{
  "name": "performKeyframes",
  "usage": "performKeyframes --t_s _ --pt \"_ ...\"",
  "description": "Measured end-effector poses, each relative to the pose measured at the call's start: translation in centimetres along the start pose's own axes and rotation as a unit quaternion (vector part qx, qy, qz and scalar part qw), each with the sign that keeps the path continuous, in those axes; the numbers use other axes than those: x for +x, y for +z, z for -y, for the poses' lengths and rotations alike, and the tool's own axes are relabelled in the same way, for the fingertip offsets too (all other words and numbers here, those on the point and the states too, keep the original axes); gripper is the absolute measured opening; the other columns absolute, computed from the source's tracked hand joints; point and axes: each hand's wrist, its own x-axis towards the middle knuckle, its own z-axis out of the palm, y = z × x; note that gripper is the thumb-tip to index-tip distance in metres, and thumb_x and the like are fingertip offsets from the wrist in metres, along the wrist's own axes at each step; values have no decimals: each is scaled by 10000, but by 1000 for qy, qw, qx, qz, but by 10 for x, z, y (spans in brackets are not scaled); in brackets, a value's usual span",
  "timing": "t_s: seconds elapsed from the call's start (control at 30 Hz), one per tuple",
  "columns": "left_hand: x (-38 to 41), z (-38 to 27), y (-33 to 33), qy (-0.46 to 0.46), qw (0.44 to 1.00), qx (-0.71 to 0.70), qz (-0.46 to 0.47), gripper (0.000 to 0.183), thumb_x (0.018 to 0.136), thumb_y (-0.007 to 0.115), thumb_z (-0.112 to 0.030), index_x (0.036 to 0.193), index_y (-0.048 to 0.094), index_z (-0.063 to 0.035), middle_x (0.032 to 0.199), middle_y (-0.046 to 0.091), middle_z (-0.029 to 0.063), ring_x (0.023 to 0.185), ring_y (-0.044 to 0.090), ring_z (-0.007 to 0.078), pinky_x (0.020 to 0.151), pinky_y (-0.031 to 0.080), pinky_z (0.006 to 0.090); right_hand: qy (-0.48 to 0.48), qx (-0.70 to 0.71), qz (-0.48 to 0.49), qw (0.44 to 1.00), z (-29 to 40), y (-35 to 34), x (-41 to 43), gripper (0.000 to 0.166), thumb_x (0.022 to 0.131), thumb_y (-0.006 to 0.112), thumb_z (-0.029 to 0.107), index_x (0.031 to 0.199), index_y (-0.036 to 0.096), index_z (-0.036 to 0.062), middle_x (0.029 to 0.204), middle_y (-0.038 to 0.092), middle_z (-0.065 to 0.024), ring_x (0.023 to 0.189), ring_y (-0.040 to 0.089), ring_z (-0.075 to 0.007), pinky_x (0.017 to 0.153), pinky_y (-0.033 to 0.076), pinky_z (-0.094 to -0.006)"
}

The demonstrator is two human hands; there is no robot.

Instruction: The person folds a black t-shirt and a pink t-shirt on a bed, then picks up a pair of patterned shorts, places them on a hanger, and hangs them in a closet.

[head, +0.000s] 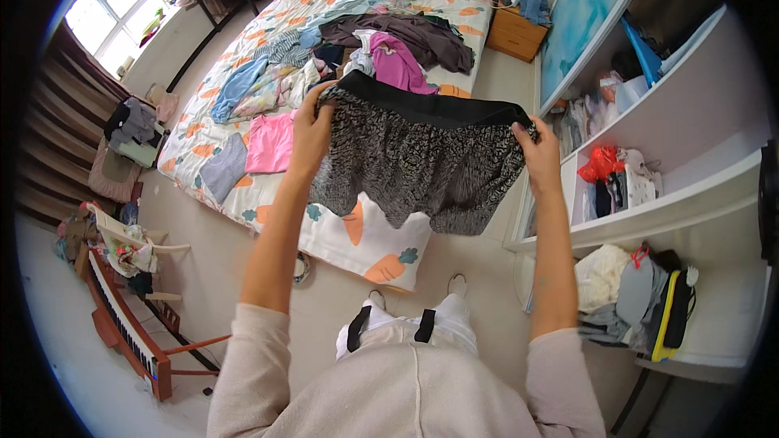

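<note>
A black-and-grey patterned garment, a skirt or shorts, hangs spread out in the air by its wide black waistband. My left hand pinches the waistband's left end, and my right hand grips its right end. Beneath and behind it lies the bed, covered in a white carrot-print sheet. A folded pink top and a folded grey garment rest on the bed left of my left hand. Beyond the held garment sit a magenta top and a dark brown garment in a loose heap.
On the right stands an open wardrobe with clothes and bags on its shelves. A wooden nightstand is beside the bed's head. At lower left are a keyboard piano and a cream chair with cloth on it.
</note>
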Motion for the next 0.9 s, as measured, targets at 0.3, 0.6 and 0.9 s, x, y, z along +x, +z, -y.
performKeyframes --t_s 0.3,0.6,0.9 --pt "-33 61 77 -184 983 5 -7 202 890 426 -124 1034 538 -37 899 517 9 855 452 106 787 356 238 207 174 102 957 -90 -60 33 490 866 638 272 1192 493 -64 1060 585 -87 978 527 -145 870 399 -274" --pt "21 10 180 -121 984 80 103 312 831 518 -151 1122 545 -42 915 580 38 847 522 124 745 408 262 96 115 97 984 -93 -136 137 394 842 669 280 1059 588 -39 928 625 -44 839 561 -116 771 426 -239" --pt "62 25 276 -120 987 -20 -103 346 847 651 -336 831 624 9 661 583 -12 611 512 72 541 398 258 17 -120 136 983 -88 -161 174 515 746 732 405 981 619 -39 849 659 -125 783 613 -197 742 464 -320"
